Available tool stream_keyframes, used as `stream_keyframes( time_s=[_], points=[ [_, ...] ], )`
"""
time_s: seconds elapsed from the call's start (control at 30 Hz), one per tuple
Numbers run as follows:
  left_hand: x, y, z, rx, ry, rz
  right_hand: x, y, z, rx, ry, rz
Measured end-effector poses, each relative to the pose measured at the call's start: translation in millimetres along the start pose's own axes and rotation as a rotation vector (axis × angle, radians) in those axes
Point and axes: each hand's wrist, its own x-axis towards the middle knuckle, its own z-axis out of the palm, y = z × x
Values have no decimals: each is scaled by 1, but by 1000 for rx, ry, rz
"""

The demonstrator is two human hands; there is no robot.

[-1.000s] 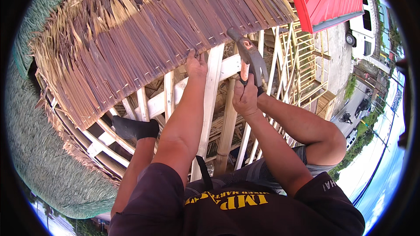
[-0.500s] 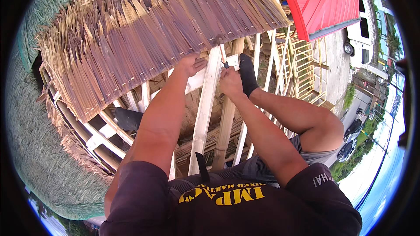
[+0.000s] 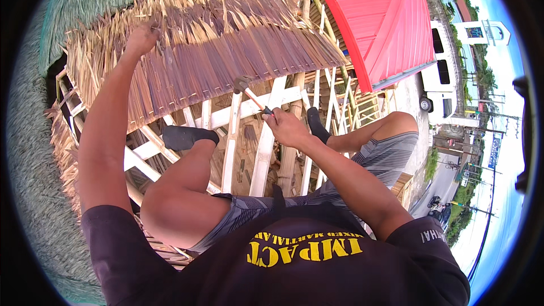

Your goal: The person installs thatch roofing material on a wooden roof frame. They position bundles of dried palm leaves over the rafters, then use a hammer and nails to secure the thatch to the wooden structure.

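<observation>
My right hand (image 3: pixel 288 129) is closed round the dark grip of a hammer (image 3: pixel 256 100), over the pale wooden roof frame. The hammer's head points up and left, close to the lower edge of the thatch. My left arm stretches far up to the left, with my left hand (image 3: pixel 143 38) at the dry leaf thatch (image 3: pixel 198 68). Its fingers are blurred against the leaves, so their grip cannot be made out. A pale wooden rafter (image 3: pixel 264 156) runs down between my legs, just left of my right hand.
My socked feet rest among the rafters and a white crosspiece (image 3: pixel 226 114), with gaps between the bars. Grey-green thatch (image 3: pixel 28 153) covers the far left. A red metal roof (image 3: pixel 374 17) rises at upper right. Beyond it are a white van (image 3: pixel 445 71) and a road.
My left hand has left the thatch's lower edge and moved up and left across it. My right hand, with the hammer, has shifted left and lower. The view has tilted and my left leg shows more.
</observation>
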Motion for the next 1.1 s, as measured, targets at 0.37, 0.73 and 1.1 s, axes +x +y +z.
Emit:
stream_keyframes(
  time_s=[0.37,0.73,1.1],
  points=[
    [-37,58,100,-219,-323,213,40,-83,-109,109,278,-112],
    [-123,38,65,-327,-353,-167,160,-101,-37,148,-320,-118],
    [-337,-45,39,-319,-345,-802,135,-105,32,-1,-479,-300]
  ],
)
